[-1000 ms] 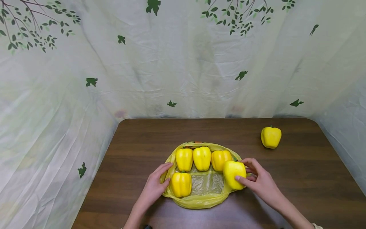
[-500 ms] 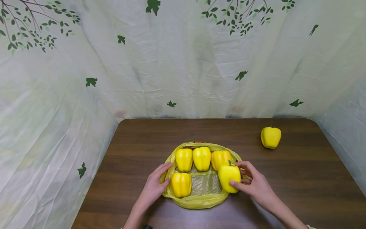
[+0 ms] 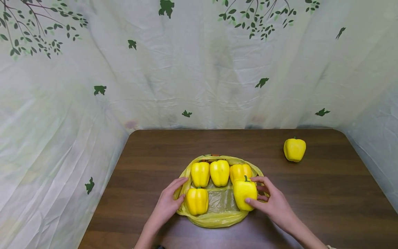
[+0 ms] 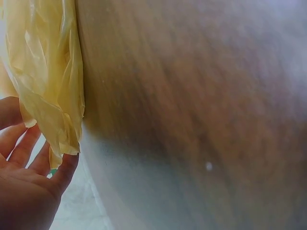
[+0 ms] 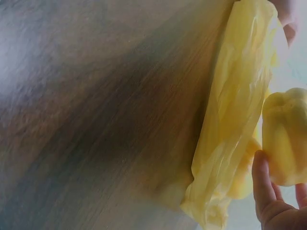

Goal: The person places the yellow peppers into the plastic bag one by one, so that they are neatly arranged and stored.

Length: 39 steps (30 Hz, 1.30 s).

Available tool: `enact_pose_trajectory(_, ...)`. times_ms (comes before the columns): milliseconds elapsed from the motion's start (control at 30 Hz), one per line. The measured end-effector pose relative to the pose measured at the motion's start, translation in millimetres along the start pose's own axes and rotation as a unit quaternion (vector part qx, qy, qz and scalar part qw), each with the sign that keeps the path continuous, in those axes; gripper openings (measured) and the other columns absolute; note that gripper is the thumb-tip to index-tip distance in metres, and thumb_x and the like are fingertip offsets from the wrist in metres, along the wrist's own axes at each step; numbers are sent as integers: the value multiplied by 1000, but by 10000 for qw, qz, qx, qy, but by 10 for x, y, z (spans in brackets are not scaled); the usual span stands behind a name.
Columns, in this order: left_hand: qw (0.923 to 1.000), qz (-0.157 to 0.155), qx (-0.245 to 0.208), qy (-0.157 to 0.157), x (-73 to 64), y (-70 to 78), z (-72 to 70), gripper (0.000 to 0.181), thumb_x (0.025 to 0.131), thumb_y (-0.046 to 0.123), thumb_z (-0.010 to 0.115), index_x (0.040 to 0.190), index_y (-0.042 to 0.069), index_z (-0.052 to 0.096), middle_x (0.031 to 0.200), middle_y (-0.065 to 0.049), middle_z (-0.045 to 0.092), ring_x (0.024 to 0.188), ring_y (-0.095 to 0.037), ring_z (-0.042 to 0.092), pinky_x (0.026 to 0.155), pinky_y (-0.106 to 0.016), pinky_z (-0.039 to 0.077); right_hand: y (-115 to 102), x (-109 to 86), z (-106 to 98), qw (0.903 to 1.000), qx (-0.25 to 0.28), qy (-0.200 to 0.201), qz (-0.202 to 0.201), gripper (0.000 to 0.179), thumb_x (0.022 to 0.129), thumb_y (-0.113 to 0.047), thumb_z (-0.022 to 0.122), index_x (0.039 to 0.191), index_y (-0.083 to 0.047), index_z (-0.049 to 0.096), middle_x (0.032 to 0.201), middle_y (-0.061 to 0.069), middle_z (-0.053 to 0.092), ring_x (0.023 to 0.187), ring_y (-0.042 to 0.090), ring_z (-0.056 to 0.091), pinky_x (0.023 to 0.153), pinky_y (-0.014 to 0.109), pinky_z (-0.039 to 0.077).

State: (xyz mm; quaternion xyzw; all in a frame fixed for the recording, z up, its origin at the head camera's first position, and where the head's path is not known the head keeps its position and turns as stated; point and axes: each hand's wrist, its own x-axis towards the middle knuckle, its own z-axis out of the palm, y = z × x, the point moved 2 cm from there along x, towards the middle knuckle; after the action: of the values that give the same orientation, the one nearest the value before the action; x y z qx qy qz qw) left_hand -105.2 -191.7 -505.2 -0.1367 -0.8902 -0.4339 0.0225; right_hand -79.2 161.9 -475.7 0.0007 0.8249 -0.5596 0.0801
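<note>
In the head view, a yellow plastic bag [image 3: 217, 220] lies spread wide on the table, with several yellow bell peppers [image 3: 219, 173] in it. My left hand [image 3: 168, 200] grips the bag's left rim, beside the front-left pepper [image 3: 197, 201]. My right hand [image 3: 273, 202] holds another bell pepper [image 3: 244, 194] by its right side, stem up, over the bag's right part. In the right wrist view this held pepper [image 5: 288, 139] is raised above the bag's side [image 5: 230, 115]. The left wrist view has the bag's edge [image 4: 48, 76] between the thumb and fingers.
One more yellow bell pepper [image 3: 294, 149] stands alone at the table's back right. The brown wooden table [image 3: 155, 143] ends at a pale hanging cloth [image 3: 211, 69] with leaf prints, which also runs along both sides.
My right hand has moved left and slightly toward the front with its pepper, which now stands more upright over the bag. The left hand has stayed at the bag's rim.
</note>
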Motion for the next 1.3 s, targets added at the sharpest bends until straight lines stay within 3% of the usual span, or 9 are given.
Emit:
enact_pose_trajectory(467, 10000, -56, -46, 21, 1, 12, -5, 53, 80, -9, 72, 130, 8, 64, 134, -3, 59, 127, -27, 51, 106, -48, 38, 21, -12, 154, 9968, 724, -121, -312, 63, 76, -25, 86, 129, -16, 53, 135, 8, 49, 116, 31, 56, 86, 30, 55)
enact_pose_trajectory(1300, 9998, -36, -198, 34, -14, 9, -1, 53, 81, -11, 70, 130, 7, 64, 134, -3, 58, 128, -26, 51, 107, -47, 38, 78, 58, 382, 9949, 852, -278, -453, 61, 78, -25, 84, 131, -17, 54, 135, 5, 52, 119, 30, 55, 90, 32, 53)
